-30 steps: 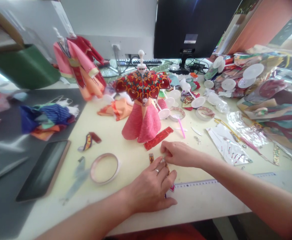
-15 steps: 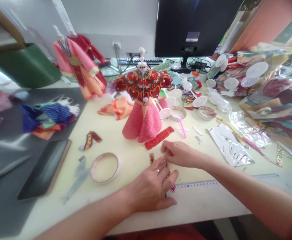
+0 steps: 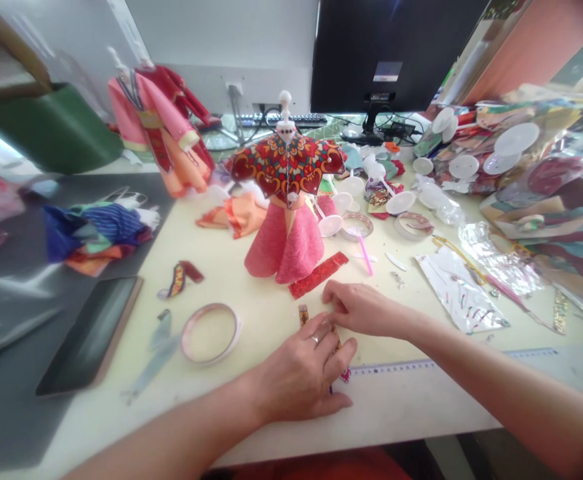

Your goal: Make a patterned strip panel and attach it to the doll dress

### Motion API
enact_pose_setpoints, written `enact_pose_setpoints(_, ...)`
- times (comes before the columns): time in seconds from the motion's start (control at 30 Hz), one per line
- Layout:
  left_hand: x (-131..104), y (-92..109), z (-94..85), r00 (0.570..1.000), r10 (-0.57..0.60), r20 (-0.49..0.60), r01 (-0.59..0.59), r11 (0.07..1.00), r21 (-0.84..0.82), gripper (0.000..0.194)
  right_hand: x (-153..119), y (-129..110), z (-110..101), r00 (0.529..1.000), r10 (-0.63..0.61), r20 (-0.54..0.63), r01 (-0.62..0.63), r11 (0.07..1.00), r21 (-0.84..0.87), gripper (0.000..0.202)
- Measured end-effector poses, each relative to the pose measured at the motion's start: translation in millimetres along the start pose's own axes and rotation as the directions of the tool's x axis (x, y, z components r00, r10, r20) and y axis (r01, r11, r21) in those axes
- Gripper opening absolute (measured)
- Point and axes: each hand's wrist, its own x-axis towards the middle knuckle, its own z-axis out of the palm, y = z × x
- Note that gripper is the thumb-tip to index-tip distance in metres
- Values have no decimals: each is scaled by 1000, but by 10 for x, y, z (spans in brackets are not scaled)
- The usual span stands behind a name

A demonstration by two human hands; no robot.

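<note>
My left hand (image 3: 308, 370) rests on the table with its fingers apart, over a narrow patterned strip (image 3: 304, 315) whose ends show past the fingers. My right hand (image 3: 354, 307) is pinched at the strip's upper part, touching the left fingertips; what lies between its fingers is hidden. Just beyond the hands is a flat red glittery strip (image 3: 318, 275). Behind it a small dress form wears a patterned red collar (image 3: 288, 163) and a pink skirt (image 3: 285, 243). A ruler (image 3: 401, 366) extends rightward from beside my left hand.
A tape roll (image 3: 211, 333), a phone (image 3: 90, 335) and a grey ribbon (image 3: 154, 363) lie at the left. A white card with pins (image 3: 461, 293) is at the right. Behind stand dressed forms (image 3: 158, 133), a monitor (image 3: 386, 53) and piled fabrics (image 3: 561, 200).
</note>
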Motion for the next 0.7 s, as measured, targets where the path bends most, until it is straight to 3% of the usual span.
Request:
enact_pose_setpoints(0.17, -8, -43, -56, 997, -51, -63, 39, 984, -174, 51, -11, 17, 6, 1000, -8, -21, 9, 997, 72, 20)
enact_pose_setpoints(0.27, 3, -81, -174, 961, -224, -161, 143, 903, -405, 43, -30, 60, 18, 999, -18, -30, 22, 988, 155, 18)
enact_pose_setpoints(0.33, 14, -103, -253, 907, -402, -124, 247, 747, -617, 34, -46, 97, 40, 998, -16, -58, 28, 978, 208, 14)
enact_pose_setpoints(0.4, 20, -121, -301, 830, -558, 7, 342, 498, -797, 29, -63, 128, 68, 995, -5, -99, 30, 966, 256, 9)
enact_pose_setpoints(0.47, 16, -137, -310, 756, -636, 154, 376, 230, -898, 27, -87, 141, 95, 989, 16, -147, 29, 955, 297, 7)
enact_pose_setpoints(0.53, 2, -151, -294, 716, -646, 263, 352, 9, -936, 27, -124, 120, 117, 976, 47, -212, 27, 943, 331, 9)
enact_pose_setpoints(0.6, -12, -161, -274, 702, -634, 324, 308, -139, -941, 26, -179, 56, 135, 954, 85, -286, 25, 932, 361, 10)
enact_pose_setpoints(0.7, -23, -168, -263, 690, -624, 366, 276, -241, -930, 27, -282, -95, 165, 884, 88, -460, 97, 927, 362, 13)
